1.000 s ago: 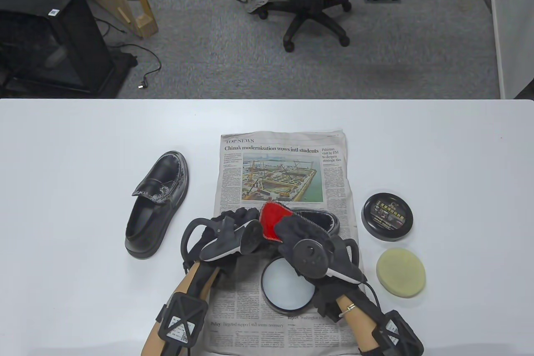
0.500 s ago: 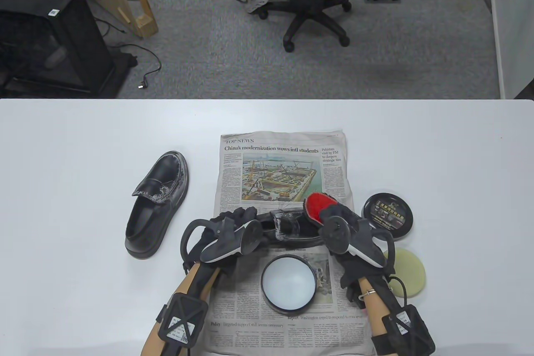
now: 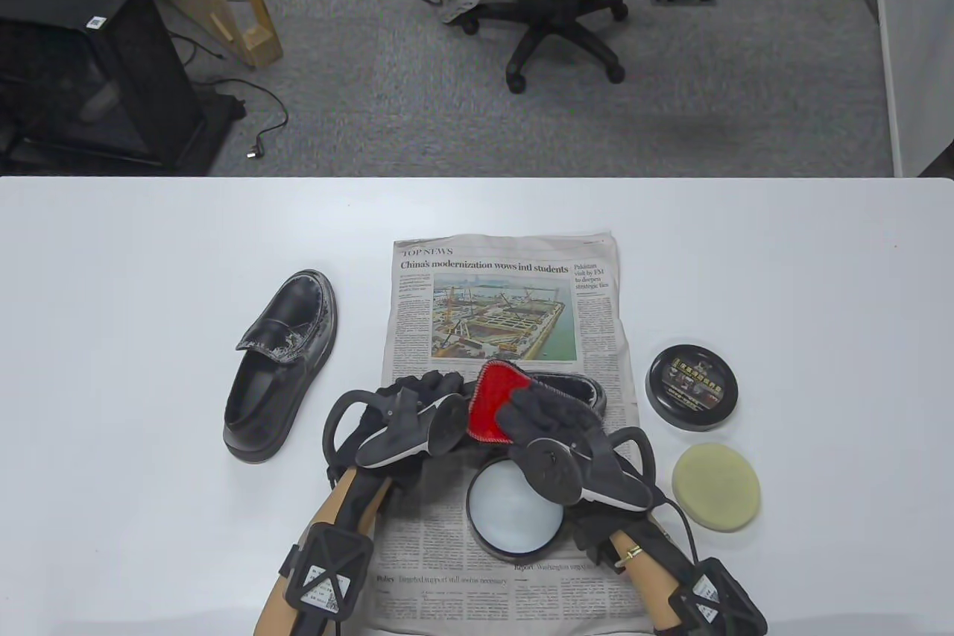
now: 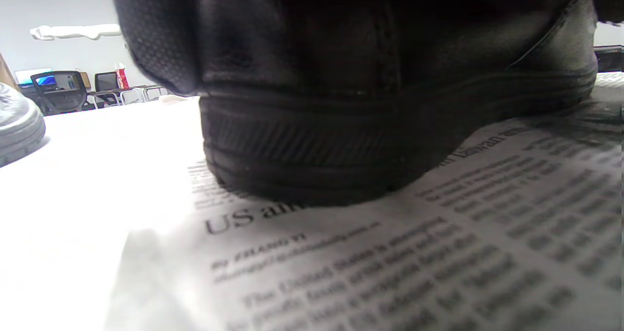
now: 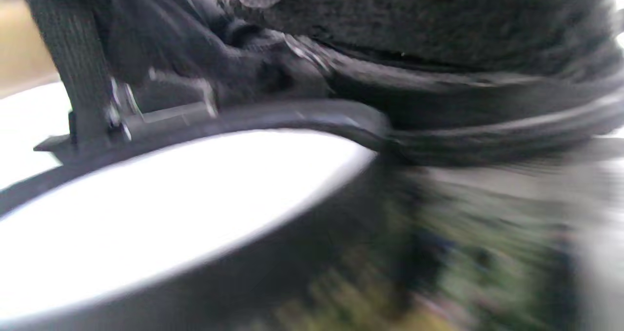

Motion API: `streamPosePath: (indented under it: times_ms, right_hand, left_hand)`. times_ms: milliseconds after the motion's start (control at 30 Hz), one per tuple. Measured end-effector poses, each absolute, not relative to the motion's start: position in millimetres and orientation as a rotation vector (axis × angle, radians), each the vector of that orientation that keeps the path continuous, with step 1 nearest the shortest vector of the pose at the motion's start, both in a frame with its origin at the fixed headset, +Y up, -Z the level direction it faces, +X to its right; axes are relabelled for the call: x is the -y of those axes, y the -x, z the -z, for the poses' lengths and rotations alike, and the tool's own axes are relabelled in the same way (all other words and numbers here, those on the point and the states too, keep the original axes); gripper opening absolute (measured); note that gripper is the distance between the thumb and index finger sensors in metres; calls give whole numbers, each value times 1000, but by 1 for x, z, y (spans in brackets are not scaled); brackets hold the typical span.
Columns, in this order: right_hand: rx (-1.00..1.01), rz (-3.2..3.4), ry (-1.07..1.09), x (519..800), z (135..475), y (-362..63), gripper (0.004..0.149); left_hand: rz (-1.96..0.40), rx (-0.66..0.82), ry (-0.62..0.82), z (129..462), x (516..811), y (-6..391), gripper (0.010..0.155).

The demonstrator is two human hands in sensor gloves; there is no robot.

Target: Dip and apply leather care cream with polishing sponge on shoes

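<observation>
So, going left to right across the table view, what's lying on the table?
Spare shoe → left hand → red sponge → right hand → lid and yellow pad, one above the other in the picture.

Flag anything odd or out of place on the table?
The loafer off the newspaper carries white streaks across toe and strap, looking unbuffed. A yellow sponge lies unused; the right hand works a red one.

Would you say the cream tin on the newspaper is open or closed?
Open: the cream tin shows pale cream inside, and its lid lies apart.
</observation>
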State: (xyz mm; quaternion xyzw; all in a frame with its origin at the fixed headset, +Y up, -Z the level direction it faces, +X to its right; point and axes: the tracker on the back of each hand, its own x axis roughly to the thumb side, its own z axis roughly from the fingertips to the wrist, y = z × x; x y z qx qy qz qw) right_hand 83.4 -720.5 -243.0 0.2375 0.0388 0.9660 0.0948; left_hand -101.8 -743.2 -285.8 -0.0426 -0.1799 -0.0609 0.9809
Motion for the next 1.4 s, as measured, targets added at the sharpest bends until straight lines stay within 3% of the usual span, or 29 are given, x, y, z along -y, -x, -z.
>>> streamPosePath:
  times_ms: [167,300,433,700,933,1167,1400]
  right_hand:
    - [-289,-2851,-531,723,282,-78,51]
    - [-368,-2925,-314,734,297,-110,52]
    - [-335,-2974,-181,740,292,-145,51]
    - [-266,-2930,-352,739,248,-155,50]
    - [-201,-2742,-620,723,242,-97,50]
    - [-330,-2773,-411,727,288,-84,51]
    - [-345,-2845,-191,743,295,-128,51]
  left_hand:
    - [123,355,77,285,744,102,87]
    - [128,343,74,285,743,103,86]
    - [136,330,71,285,743,102,85]
    - [135,331,77,285,743,101,85]
    - [137,343,87,286,743,100,86]
    - [148,335,70,284,743,100,87]
    - [163,312,59,283,743,100,86]
